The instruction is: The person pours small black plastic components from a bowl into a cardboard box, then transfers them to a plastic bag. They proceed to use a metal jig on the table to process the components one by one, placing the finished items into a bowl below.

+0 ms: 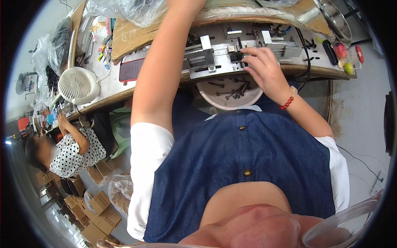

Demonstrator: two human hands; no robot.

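My left forearm (159, 62) stretches far across the bench to the top edge, where my left hand is cut off from view. My right hand (262, 68) is at a metal clamping fixture (202, 71), its thumb and fingers curled about a small black part (243, 65). Another dark block (235, 56) sits in the fixture's middle, just left of those fingertips, with a small pale piece behind it. Below the bench edge, a pale round basket (225, 103) holds several dark, bolt-like parts (237, 91).
A white fan (78, 85) and a dark red phone-like slab (130, 70) are on the left. Cardboard (132, 37) and clear plastic (142, 10) cover the back. Fruit (340, 50), a cable (307, 62) and a metal bowl (337, 20) are at right. Another person (76, 151) sits left.
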